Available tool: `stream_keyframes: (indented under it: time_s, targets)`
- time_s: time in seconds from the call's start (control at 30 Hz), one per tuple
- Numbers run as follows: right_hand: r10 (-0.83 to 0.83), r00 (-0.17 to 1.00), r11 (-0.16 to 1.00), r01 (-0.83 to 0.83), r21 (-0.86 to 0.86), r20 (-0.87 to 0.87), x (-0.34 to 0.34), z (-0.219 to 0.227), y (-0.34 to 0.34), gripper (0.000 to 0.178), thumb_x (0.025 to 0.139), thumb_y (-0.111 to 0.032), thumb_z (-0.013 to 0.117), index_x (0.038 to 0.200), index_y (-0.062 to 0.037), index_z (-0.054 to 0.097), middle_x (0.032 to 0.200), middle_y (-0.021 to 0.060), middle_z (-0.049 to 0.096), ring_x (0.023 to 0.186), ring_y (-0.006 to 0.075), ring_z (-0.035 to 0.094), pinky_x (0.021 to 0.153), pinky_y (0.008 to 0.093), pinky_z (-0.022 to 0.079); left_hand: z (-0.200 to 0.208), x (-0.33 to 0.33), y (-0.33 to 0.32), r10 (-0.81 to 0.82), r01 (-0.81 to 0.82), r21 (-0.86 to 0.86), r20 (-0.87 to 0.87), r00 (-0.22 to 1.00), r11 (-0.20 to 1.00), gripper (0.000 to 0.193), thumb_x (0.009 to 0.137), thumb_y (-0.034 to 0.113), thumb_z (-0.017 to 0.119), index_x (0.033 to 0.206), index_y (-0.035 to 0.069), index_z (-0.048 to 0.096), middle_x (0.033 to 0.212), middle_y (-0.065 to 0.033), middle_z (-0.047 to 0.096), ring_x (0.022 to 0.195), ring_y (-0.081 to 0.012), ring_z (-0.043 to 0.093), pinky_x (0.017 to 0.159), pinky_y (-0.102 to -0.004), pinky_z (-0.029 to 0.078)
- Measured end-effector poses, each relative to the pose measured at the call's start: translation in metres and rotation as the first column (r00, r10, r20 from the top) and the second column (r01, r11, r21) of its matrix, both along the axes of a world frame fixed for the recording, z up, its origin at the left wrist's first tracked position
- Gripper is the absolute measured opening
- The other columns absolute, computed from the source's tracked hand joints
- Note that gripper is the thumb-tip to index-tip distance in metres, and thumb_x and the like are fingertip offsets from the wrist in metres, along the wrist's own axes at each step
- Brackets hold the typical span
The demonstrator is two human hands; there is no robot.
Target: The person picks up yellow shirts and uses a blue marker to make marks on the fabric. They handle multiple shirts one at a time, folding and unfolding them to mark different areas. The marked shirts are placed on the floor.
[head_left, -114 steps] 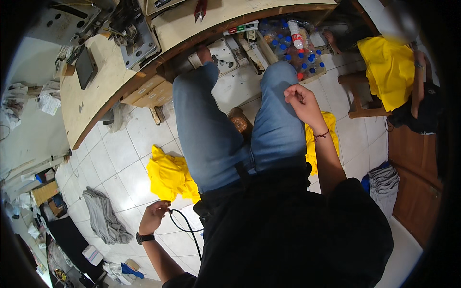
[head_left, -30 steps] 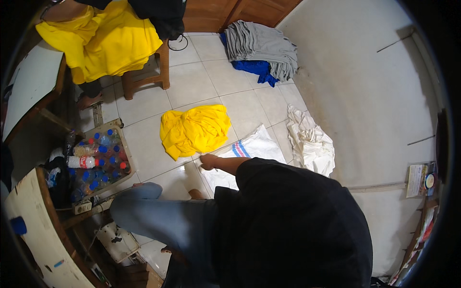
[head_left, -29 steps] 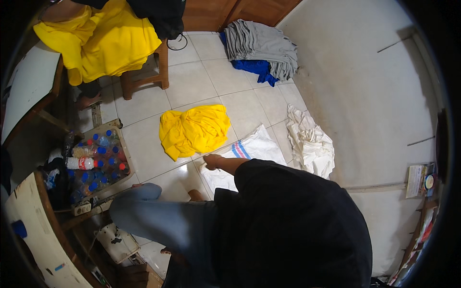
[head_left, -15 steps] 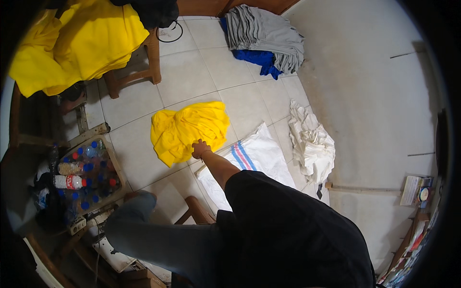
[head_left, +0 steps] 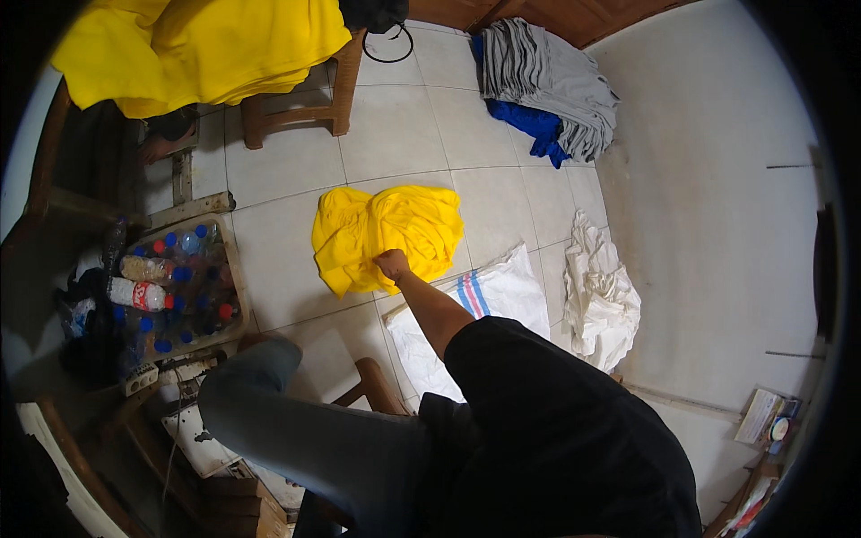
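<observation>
A crumpled heap of bright yellow fabric (head_left: 417,224) lies on the tiled floor in front of me. My right hand (head_left: 392,264), at the end of a stretched-out arm in a black sleeve, is on the near edge of the heap. Its fingers are closed, apparently pinching a fold of the cloth. Just right of the heap, partly under my forearm, a white woven sack (head_left: 516,287) with blue and pink stripes lies flat. My left hand is not in view.
Crumpled off-white cloth (head_left: 601,296) lies by the right wall. Farther back are stacked grey fabric (head_left: 547,81) and blue cloth (head_left: 529,125). More yellow fabric (head_left: 206,45) drapes over a brown stool (head_left: 341,99). Left stands a crate (head_left: 238,278) of bottles; a bare foot (head_left: 166,143) shows behind it.
My right hand's fingers, spread on the yellow fabric before, have closed at its near edge. The view has shifted, so the floor items appear farther right.
</observation>
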State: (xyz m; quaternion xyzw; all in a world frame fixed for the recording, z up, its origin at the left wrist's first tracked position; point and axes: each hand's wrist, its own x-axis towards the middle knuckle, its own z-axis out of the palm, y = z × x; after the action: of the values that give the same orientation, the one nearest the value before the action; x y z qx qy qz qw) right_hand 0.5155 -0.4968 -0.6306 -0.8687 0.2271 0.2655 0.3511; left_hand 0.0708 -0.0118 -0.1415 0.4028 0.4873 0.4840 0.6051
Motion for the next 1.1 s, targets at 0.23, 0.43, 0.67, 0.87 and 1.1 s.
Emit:
stream_keyframes:
  time_s: [0.23,0.43,0.67,0.87,1.1]
  targets:
    - [-0.406,0.896,0.71,0.432,0.556,-0.178,0.01,0.101,-0.029,0.021,0.082,-0.011,0.073,0.099,0.0007,0.071,0.094,0.0114,0.072,0.086,0.0249,0.071,0.074,0.037,0.056,-0.012,-0.027,0.014,-0.005,0.005,-0.014,0.016,1.0,1.0,0.058,0.09,0.062,0.072,0.111,0.008,0.068,0.101,-0.0153,0.076,0.085,-0.027,0.074,0.061,-0.0359,0.062]
    - [0.077,0.984,0.831,-0.151,0.536,0.158,0.058,0.354,-0.037,0.021,0.092,-0.011,0.055,0.101,0.0013,0.07,0.094,0.0038,0.07,0.089,0.0148,0.065,0.083,0.029,0.054,-0.026,-0.031,-0.018,-0.092,0.112,0.095,-0.191,0.977,0.989,0.055,0.1,0.055,0.059,0.121,0.004,0.064,0.098,-0.0139,0.072,0.083,-0.0265,0.069,0.064,-0.0362,0.058]
    - [0.119,0.793,0.329,-0.599,0.73,0.598,0.012,0.603,0.006,0.039,0.095,-0.026,0.059,0.113,0.0056,0.073,0.119,0.0166,0.068,0.109,0.024,0.067,0.103,0.0329,0.049,-0.035,0.095,-0.057,-0.704,0.832,0.121,-0.476,0.527,0.541,0.037,0.107,0.018,0.054,0.137,-0.002,0.054,0.117,-0.0149,0.064,0.097,-0.0206,0.063,0.083,-0.0335,0.052]
    - [0.153,0.44,-0.37,-0.805,0.464,0.885,0.003,0.713,0.085,0.026,0.091,-0.031,0.068,0.078,-0.015,0.051,0.085,0.0088,0.06,0.088,0.0274,0.072,0.108,0.0642,0.049,0.052,0.22,-0.077,-0.713,0.752,0.576,-0.377,0.592,0.32,0.037,0.108,0.005,0.048,0.144,-0.005,0.051,0.143,-0.0219,0.059,0.132,-0.0309,0.058,0.111,-0.0421,0.046]
    - [0.347,0.314,-0.673,-0.573,0.468,0.884,0.012,0.775,0.161,0.012,0.089,-0.022,0.064,0.088,-0.0106,0.06,0.084,0.0094,0.058,0.084,0.0278,0.07,0.1,0.056,0.056,0.129,0.216,-0.071,-0.81,0.643,0.735,-0.235,0.538,0.214,0.083,0.086,0.018,0.081,0.154,-0.002,0.037,0.164,-0.0248,0.035,0.15,-0.0384,0.037,0.124,-0.0454,0.026]
